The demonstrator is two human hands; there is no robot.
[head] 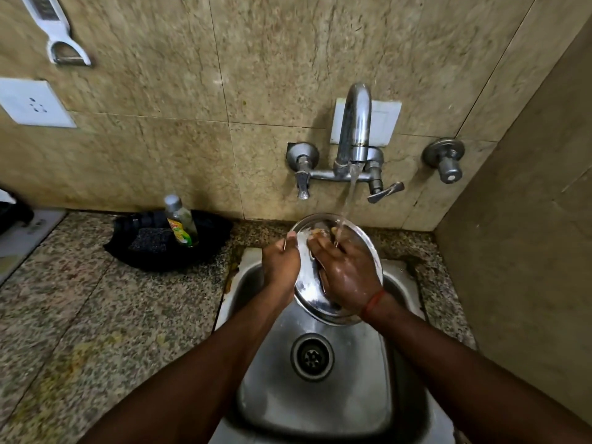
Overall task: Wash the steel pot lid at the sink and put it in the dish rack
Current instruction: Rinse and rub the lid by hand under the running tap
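Forearms converge over sink. Left hand grips lid at its left rim, thumb on the near face; lid held tilted above the basin. Right hand lies flat on that face, fingers straight, under the stream from tap above. Step, as judged: rinsing. Next: close tap, carry lid to rack; rack not in view, must be found.

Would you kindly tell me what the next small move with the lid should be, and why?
Probably the left hand, gripping the rim, should turn the steel pot lid a little: the water stream strikes only its far part, while the right hand lies flat on its face.
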